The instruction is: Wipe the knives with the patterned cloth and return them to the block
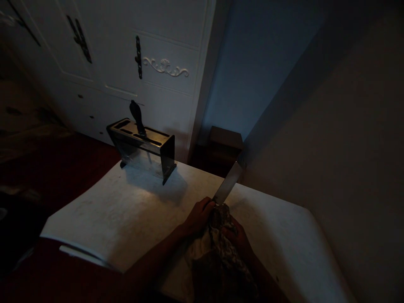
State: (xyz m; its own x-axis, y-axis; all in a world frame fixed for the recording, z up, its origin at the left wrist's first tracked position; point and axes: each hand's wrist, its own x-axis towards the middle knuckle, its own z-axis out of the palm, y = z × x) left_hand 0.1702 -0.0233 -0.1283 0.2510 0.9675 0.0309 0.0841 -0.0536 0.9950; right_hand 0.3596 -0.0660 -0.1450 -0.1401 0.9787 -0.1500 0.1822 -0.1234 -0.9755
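Note:
A knife with a broad, flat blade [227,184] points up and away over the far part of the white table. My left hand [201,213] is closed around the knife near the base of its blade; the handle is hidden. Bunched against the knife's near end is a patterned, crumpled cloth [217,248], which hangs down toward me. My right hand [239,239] grips this cloth from the right side. Dim light hides the exact finger positions.
A metal knife block [167,148] with slots and clear sides stands at the table's [151,219] far left, with one black-handled knife [136,114] in it. Beyond are a white wardrobe [170,101] and a small dark box-like piece [225,138]. A wall rises on the right.

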